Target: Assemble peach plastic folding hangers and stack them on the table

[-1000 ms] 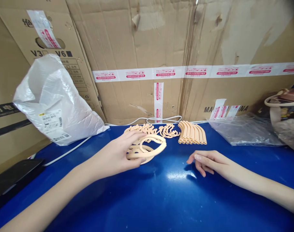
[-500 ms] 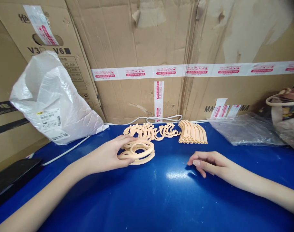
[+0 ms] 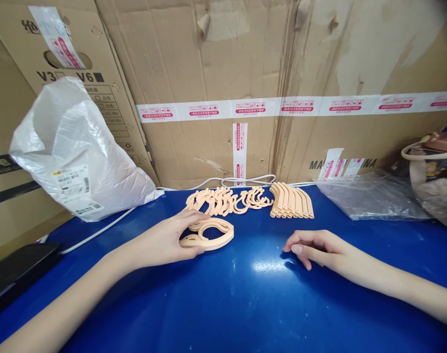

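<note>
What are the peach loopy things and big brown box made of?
Peach, curved, looped pieces at the left hand: probably smooth, satiny plastic, judging by even colour and rounded edges.
Big brown flat-sided box: seemingly dull cardboard, with creases and torn paper.

My table (image 3: 223,309): shiny and blue
Light spot (image 3: 270,265): white and bright, in front of me
Cardboard (image 3: 245,63): big, brown, behind my table, white tape (image 3: 319,106) across

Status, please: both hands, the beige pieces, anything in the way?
Left hand around folded beige loops, grip firmness unclear. Right hand holding nothing, loosely curled. Hook-shaped pieces close behind the loops.
</note>
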{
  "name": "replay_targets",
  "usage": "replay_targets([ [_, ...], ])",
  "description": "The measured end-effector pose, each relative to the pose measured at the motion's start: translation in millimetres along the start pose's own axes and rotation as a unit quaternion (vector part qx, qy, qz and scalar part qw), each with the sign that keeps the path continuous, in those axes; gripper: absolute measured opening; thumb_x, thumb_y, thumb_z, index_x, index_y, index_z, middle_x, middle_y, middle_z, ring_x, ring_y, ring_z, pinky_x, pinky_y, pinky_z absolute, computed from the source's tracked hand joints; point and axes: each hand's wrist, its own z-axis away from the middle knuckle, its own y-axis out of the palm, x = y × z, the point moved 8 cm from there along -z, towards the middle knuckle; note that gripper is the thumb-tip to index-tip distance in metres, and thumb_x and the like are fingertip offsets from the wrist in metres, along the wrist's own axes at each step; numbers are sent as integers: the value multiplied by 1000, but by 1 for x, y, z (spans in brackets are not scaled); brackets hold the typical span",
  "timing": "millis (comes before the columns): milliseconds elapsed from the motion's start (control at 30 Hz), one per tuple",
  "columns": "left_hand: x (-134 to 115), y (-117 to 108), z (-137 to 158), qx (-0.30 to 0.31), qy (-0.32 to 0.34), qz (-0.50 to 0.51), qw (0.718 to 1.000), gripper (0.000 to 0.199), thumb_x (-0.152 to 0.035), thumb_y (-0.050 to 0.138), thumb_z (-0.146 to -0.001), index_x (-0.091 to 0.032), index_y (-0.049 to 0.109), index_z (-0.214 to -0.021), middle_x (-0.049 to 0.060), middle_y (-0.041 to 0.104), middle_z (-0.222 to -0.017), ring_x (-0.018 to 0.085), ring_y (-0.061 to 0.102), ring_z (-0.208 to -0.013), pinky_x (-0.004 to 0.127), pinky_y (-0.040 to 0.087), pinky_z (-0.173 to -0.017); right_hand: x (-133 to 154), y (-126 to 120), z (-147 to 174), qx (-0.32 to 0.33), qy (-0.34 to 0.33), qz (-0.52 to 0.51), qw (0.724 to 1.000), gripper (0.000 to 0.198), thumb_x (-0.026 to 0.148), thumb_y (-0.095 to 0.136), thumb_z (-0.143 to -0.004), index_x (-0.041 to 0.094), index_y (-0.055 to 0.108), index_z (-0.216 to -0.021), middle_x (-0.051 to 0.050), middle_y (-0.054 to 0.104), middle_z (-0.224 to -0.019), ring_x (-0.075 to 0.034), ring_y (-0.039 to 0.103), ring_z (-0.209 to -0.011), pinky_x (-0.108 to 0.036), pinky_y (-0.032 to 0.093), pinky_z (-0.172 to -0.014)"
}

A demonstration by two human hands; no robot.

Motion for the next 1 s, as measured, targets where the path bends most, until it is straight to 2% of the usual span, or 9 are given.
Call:
replay_targets([
  [167,-3,2,-2,11,-1,-3,1000,55,-25,61,-80,-30,48,-133,1,53,-133,23,50,-122,33,37,-105,-1,0,-1,1,4,0,1000,35,48,47,-93,19,64,-100,2,53,-64,-14,48,-64,-26,33,-60],
  [300,3,3,0,20,-12,-20,1000,61,-40,64,-81,-29,43,-136,3,49,-138,24,46,-127,35,35,-108,1,0,0,0,0,3,1000,34,47,47,-93,19,65,-100,2,54,-64,-14,49,-66,-26,34,-61],
  [567,27,-6,5,25,-85,-78,993,81,-65,62,-74,-23,42,-140,7,45,-145,32,40,-133,43,34,-110,0,-1,0,1,-2,-1,1000,32,44,47,-94,18,65,-98,2,54,-65,-14,51,-67,-26,34,-64],
  [800,38,-7,6,34,-94,-88,991,83,-68,64,-69,-24,47,-138,7,48,-143,33,41,-132,45,34,-110,-2,-2,-1,4,-1,-7,1000,31,43,48,-94,18,65,-99,2,55,-64,-14,51,-67,-26,34,-63],
  [1000,37,-8,6,30,-85,-101,991,76,-67,63,-71,-27,51,-134,6,50,-141,33,43,-130,46,34,-109,-2,-2,1,5,-1,-4,1000,32,44,47,-94,18,65,-99,2,55,-65,-14,51,-68,-26,35,-64],
])
